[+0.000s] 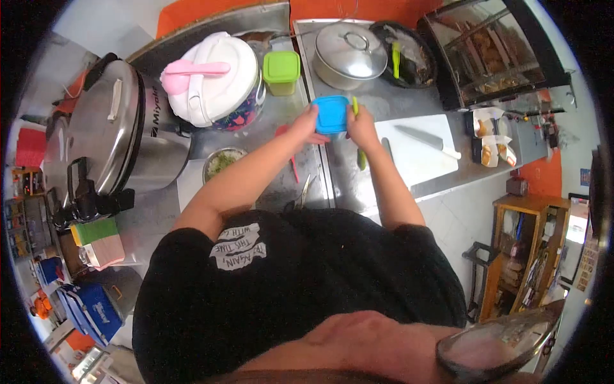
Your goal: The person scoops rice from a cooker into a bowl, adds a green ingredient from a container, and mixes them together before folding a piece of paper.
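A small container with a blue lid (332,114) is held between my two hands over the counter. My left hand (307,123) grips its left side, fingers partly beneath it. On the right side, my right hand (362,125) is closed at the container's edge. A slim green strip (362,160) shows above and below my right hand; I cannot tell whether that hand holds it. Close to my left wrist lies a red utensil (295,170), partly hidden by the arm. A white cutting board (419,163) with a white-handled knife (427,137) lies right of my right forearm.
Behind stand a green-lidded container (281,69), a lidded metal pot (350,54) and a dark pan (412,57). To the left are a white-lidded pot (217,89) with a pink spoon, a large Miyako cooker (102,128) and a bowl of chopped greens (224,161). Scissors (306,192) lie near my body.
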A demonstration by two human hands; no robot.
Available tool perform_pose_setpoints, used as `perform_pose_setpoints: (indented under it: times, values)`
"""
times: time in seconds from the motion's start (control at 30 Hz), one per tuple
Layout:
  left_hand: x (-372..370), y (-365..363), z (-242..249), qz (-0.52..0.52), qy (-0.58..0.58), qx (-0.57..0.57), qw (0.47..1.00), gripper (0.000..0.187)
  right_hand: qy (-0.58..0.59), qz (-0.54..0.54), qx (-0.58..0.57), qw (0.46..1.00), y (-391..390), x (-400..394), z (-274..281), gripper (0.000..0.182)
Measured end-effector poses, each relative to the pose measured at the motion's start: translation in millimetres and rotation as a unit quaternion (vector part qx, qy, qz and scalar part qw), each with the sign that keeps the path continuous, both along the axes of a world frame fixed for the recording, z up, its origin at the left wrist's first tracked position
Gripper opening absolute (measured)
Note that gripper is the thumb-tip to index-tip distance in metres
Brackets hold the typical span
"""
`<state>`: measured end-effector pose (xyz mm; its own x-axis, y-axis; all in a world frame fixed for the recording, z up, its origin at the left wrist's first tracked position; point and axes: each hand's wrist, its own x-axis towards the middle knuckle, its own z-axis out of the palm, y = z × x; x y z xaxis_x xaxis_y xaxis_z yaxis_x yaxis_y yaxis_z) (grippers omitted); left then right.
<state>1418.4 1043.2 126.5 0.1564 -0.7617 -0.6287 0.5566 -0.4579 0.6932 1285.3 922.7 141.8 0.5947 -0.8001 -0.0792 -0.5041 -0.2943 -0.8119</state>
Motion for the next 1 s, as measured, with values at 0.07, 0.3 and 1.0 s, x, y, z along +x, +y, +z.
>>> perform_pose_setpoints:
  times: [0.07,0.3,1.0]
  values:
    - [7.7,16.1,35.3,0.039,-0.045,0.013,0.998,0.058,-0.028,0.025,-0.083,0.996,9.5,16.6,-6.9,0.029]
    - [66.2,43.9,26.2,0.175,-0.149,0.079,0.97,0.048,-0.119,0.04,-0.061,0.99,34.8,102.3,-29.7,0.028]
    - [56.3,51.1,-6.5,0.34,0.072,-0.007,0.938,0.088,-0.126,-0.075,-0.162,0.976,-241.7,1.2,-23.1,0.026]
